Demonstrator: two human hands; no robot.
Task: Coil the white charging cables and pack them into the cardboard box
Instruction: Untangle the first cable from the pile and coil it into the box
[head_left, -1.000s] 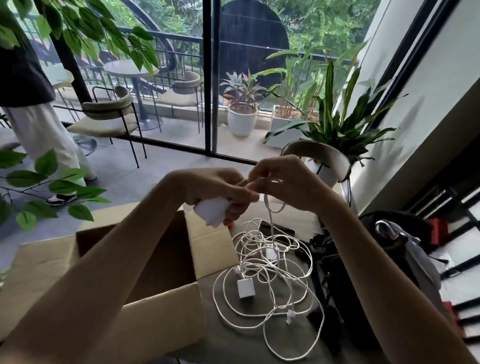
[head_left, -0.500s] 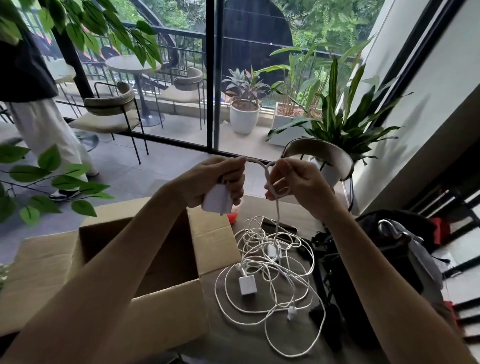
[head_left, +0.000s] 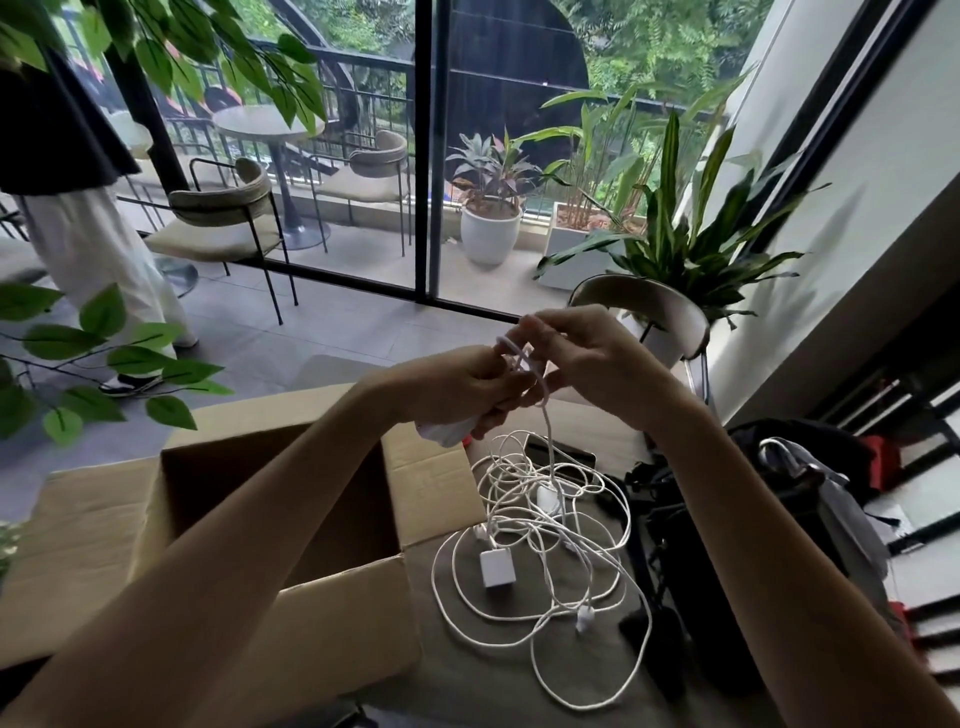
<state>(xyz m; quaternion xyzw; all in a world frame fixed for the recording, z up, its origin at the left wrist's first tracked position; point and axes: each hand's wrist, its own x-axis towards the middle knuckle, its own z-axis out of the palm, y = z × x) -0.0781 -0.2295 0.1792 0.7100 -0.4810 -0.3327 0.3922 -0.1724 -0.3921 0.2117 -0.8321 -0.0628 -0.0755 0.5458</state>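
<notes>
My left hand (head_left: 467, 392) grips a white charger block (head_left: 444, 431) with a loop of white cable wound over its fingers. My right hand (head_left: 582, 358) pinches the same cable just beside it, above the table. From the hands the cable drops to a loose tangle of white charging cables (head_left: 545, 551) on the dark table, with a square white adapter (head_left: 496, 567) lying in the tangle. The open cardboard box (head_left: 436, 467) stands to the left of the tangle, under my left forearm.
A dark phone (head_left: 563, 457) lies behind the tangle. Black bags and gear (head_left: 727, 519) crowd the table's right side. A chair back (head_left: 644, 301) and potted plant (head_left: 691, 234) stand beyond the table. Leafy branches (head_left: 104, 358) hang at left; a person (head_left: 88, 244) stands outside.
My hands parted, drawing a length of cable between them, then came together again as my right hand laid the cable over my left hand. The tangle on the table barely shifted.
</notes>
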